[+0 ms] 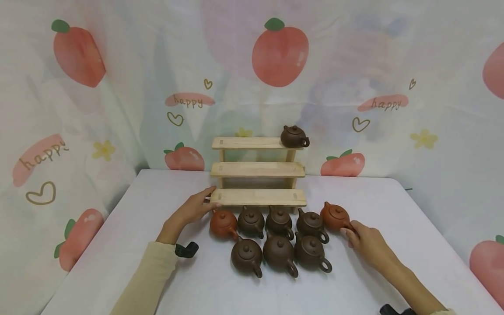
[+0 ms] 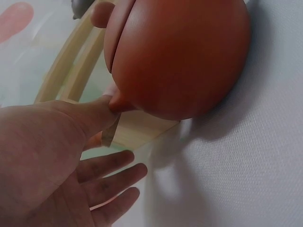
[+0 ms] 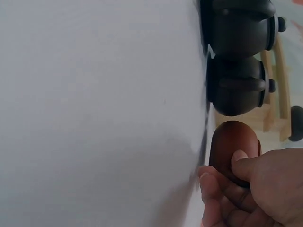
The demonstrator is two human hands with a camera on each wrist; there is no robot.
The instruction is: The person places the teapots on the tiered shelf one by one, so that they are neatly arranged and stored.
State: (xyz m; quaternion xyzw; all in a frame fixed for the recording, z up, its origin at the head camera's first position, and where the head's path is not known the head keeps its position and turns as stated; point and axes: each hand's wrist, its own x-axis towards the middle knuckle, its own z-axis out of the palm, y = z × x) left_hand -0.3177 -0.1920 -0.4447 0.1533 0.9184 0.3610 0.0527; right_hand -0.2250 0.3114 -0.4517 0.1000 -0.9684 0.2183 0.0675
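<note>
My right hand [image 1: 372, 245] pinches the handle of a reddish-brown teapot [image 1: 334, 216] at the right end of the back row. In the right wrist view, thumb and fingers close on that handle. My left hand [image 1: 194, 206] grips the left end of the lowest board of a three-tier wooden stand [image 1: 257, 197], thumb at the front edge and forefinger at the back. Its other fingers [image 2: 113, 205] are spread and straight in the left wrist view. Close by the left thumb stands another reddish-brown teapot [image 2: 184, 56], its spout overlapping the thumb there.
Several dark brown teapots [image 1: 278, 253] stand in two rows before the stand, handles toward me. One dark teapot [image 1: 294, 137] sits at the right end of the top board. The white-covered table [image 1: 189, 288] meets a fruit-patterned cloth backdrop [image 1: 252, 113].
</note>
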